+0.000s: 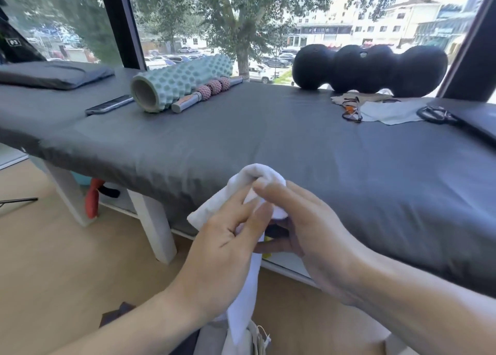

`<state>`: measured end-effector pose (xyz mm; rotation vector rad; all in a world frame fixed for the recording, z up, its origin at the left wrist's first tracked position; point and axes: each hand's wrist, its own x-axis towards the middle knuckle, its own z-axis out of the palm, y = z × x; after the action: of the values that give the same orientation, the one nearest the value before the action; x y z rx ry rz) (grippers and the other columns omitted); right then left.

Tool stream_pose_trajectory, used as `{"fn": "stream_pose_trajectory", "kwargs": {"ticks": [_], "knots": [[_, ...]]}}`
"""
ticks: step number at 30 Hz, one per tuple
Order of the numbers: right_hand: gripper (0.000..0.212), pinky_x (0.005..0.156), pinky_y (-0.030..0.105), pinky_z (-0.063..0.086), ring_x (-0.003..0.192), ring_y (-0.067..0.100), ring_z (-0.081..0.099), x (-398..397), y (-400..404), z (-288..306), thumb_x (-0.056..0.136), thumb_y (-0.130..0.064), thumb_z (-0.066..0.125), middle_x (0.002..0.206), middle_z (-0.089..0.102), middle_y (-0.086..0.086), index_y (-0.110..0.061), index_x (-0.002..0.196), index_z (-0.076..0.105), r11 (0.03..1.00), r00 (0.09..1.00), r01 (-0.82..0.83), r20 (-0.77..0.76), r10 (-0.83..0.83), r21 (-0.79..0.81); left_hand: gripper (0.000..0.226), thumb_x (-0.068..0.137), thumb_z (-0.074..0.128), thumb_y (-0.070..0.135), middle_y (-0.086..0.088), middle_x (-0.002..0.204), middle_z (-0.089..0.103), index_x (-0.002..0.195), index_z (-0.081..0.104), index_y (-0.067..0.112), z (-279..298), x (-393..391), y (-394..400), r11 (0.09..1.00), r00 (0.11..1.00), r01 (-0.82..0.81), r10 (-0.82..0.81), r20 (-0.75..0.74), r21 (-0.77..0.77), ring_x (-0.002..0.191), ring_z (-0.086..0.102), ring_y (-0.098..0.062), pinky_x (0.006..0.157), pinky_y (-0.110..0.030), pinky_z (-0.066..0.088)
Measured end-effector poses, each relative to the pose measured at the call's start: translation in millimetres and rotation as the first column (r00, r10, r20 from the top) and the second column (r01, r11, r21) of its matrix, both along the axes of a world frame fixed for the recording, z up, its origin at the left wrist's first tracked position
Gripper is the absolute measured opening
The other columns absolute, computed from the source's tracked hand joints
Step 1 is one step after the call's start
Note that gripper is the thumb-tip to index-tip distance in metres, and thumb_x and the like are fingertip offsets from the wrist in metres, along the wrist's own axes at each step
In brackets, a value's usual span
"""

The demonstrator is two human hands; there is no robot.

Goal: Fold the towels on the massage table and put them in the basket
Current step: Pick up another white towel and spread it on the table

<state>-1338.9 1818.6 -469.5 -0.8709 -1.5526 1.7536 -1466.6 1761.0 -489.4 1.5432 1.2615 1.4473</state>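
We see the left hand (pixel 228 250) and right hand (pixel 308 236) pinching one white towel (pixel 257 177), held before the massage table (pixel 268 140) edge; its long axis runs vertical, tail hanging below the grip. Beyond: foam roller (pixel 182 82).

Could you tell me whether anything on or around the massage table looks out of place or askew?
Only the white towel: still bunched, unfolded, between the left hand and right hand, its tail dangling below the table edge.

You're in a massage or therapy studio: a padded massage table (pixel 268 145) with a teal foam roller (pixel 179 82), a massage stick (pixel 208 91), and a black peanut roller (pixel 370 68) beside street-facing windows.
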Motion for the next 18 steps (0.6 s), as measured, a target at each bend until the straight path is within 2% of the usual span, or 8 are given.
{"fn": "stream_pose_trajectory", "kwargs": {"ticks": [2, 4, 6, 8, 10, 13, 15, 18], "knots": [[0.026, 0.086, 0.043, 0.061, 0.099, 0.015, 0.073, 2.9, -4.9, 0.0, 0.097, -0.039, 0.059, 0.101, 0.076, 0.001, -0.018, 0.109, 0.069, 0.996, 0.999, 0.005, 0.032, -0.008, 0.086, 0.032, 0.105, 0.042, 0.025, 0.021, 0.105, 0.071, 0.119, 0.071, 0.024, -0.3, 6.8, -3.7, 1.000, 1.000, -0.006, 0.006, -0.011, 0.023, 0.107, 0.065, 0.003, 0.084, -0.010, 0.049], [0.028, 0.077, 0.036, 0.062, 0.095, 0.014, 0.073, 6.4, -6.6, -1.7, 0.099, -0.038, 0.058, 0.099, 0.076, 0.003, -0.015, 0.109, 0.070, 0.992, 0.999, 0.045, 0.001, -0.045, 0.116, 0.033, 0.105, 0.043, 0.019, 0.027, 0.110, 0.072, 0.121, 0.070, 0.031, -0.8, 10.4, -5.0, 0.999, 0.998, -0.032, 0.031, 0.046, 0.027, 0.110, 0.063, 0.009, 0.086, -0.006, 0.047], [0.027, 0.071, 0.029, 0.060, 0.090, 0.018, 0.075, 9.3, -5.4, -2.6, 0.096, -0.035, 0.063, 0.096, 0.077, 0.007, -0.011, 0.106, 0.072, 0.988, 0.995, 0.088, -0.049, -0.082, 0.128, 0.034, 0.105, 0.045, 0.018, 0.020, 0.107, 0.076, 0.111, 0.074, 0.033, -2.6, 8.5, -3.5, 0.997, 0.994, -0.076, 0.072, 0.087, 0.035, 0.107, 0.067, 0.006, 0.084, -0.006, 0.048], [0.020, 0.071, 0.025, 0.059, 0.085, 0.020, 0.076, 12.4, -4.5, -0.9, 0.089, -0.026, 0.072, 0.091, 0.078, 0.009, -0.011, 0.101, 0.077, 0.981, 0.992, 0.113, -0.074, -0.102, 0.158, 0.033, 0.105, 0.044, 0.023, 0.010, 0.098, 0.078, 0.098, 0.076, 0.030, -1.7, 6.3, -1.9, 0.986, 0.988, -0.150, 0.147, 0.040, 0.078, 0.099, 0.070, -0.002, 0.081, -0.011, 0.050], [0.013, 0.070, 0.021, 0.057, 0.079, 0.016, 0.075, 16.6, -3.8, 1.0, 0.084, -0.017, 0.077, 0.087, 0.079, 0.009, -0.011, 0.096, 0.080, 0.972, 0.992, 0.112, -0.073, -0.099, 0.206, 0.033, 0.105, 0.042, 0.031, 0.008, 0.088, 0.076, 0.089, 0.071, 0.026, -1.0, 4.0, 1.0, 0.972, 0.978, -0.209, 0.209, 0.007, 0.110, 0.086, 0.068, -0.006, 0.076, -0.017, 0.050], [0.011, 0.069, 0.025, 0.058, 0.074, 0.015, 0.071, 26.7, 0.4, 9.8, 0.089, -0.018, 0.072, 0.086, 0.078, 0.013, -0.011, 0.092, 0.081, 0.953, 0.988, 0.152, -0.044, -0.145, 0.263, 0.035, 0.105, 0.041, 0.038, 0.011, 0.070, 0.061, 0.081, 0.061, 0.020, 6.6, -6.2, 10.0, 0.923, 0.934, -0.347, 0.355, -0.024, 0.163, 0.067, 0.052, -0.004, 0.062, -0.021, 0.043], [0.016, 0.068, 0.031, 0.059, 0.075, 0.019, 0.070, 37.1, 6.1, 23.7, 0.093, -0.022, 0.067, 0.088, 0.076, 0.014, -0.010, 0.093, 0.077, 0.940, 0.972, 0.234, -0.088, -0.218, 0.248, 0.037, 0.103, 0.045, 0.044, 0.007, 0.068, 0.057, 0.080, 0.057, 0.019, 19.2, -17.5, 21.5, 0.884, 0.898, -0.435, 0.439, 0.017, 0.172, 0.065, 0.050, -0.006, 0.062, -0.028, 0.042], [0.015, 0.065, 0.033, 0.057, 0.077, 0.019, 0.067, 68.8, 24.7, 51.7, 0.095, -0.021, 0.063, 0.082, 0.069, 0.009, -0.009, 0.089, 0.070, 0.917, 0.935, 0.343, -0.173, -0.311, 0.205, 0.043, 0.096, 0.052, 0.059, -0.004, 0.074, 0.059, 0.084, 0.057, 0.018, 38.1, -44.4, 50.9, 0.857, 0.859, -0.507, 0.495, 0.126, 0.092, 0.068, 0.054, -0.014, 0.065, -0.035, 0.045]]}}
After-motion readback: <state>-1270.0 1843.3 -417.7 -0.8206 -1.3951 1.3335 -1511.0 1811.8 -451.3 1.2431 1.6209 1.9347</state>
